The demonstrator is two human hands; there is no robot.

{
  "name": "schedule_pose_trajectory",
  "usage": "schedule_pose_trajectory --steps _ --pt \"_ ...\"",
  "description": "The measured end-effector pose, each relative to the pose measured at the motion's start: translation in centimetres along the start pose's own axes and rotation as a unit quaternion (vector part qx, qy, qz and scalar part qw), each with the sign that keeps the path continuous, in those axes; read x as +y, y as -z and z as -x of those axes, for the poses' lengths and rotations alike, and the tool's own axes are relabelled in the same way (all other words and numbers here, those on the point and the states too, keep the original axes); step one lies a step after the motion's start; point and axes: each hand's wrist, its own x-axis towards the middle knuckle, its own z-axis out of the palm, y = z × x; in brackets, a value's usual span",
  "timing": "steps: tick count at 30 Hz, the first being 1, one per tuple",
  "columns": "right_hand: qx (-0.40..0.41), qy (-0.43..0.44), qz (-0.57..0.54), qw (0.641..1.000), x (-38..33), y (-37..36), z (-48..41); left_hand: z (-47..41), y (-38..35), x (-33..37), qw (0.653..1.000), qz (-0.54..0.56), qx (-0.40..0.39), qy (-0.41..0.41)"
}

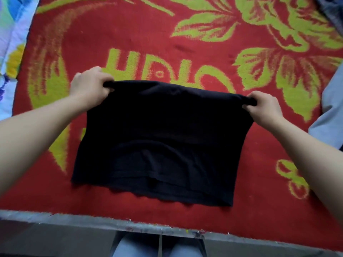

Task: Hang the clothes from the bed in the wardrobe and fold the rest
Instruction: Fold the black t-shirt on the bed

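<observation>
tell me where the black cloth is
In the head view the black cloth lies mid-frame on the red blanket, far corners pinched by the left hand and right hand.

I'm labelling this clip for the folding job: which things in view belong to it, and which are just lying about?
In the job: black garment, gripped at its far corners by the left hand and the right hand.
Lying about: red blanket under it, flowered sheet at the left, pale blue cloth at the right.
</observation>
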Motion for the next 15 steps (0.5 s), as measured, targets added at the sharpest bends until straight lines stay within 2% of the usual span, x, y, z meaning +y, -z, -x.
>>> schedule_pose_trajectory --steps 3,6,9,11,13,15 --pt "0.043 0.071 -0.02 0.996 0.9 -0.2 3.9 3.9 0.6 -1.3 0.995 0.05 0.028 -0.084" --pt "0.111 0.24 0.032 0.964 2.5 -1.1 9.9 8.8 0.3 -3.2 0.982 0.068 0.036 -0.172" --pt "0.09 0.359 0.071 0.926 4.4 -3.0 15.9 13.9 -1.6 -4.6 0.977 0.007 0.018 -0.214" --pt "0.022 0.392 0.113 0.913 5.3 -5.2 19.5 17.7 -3.8 -5.2 0.974 -0.044 0.009 -0.223" --pt "-0.075 0.401 0.196 0.892 5.5 -7.5 22.1 21.1 -6.2 -5.7 0.976 -0.092 -0.012 -0.198" --pt "-0.162 0.36 0.246 0.885 4.9 -9.1 23.2 23.0 -8.1 -5.6 0.978 -0.136 -0.058 -0.146"
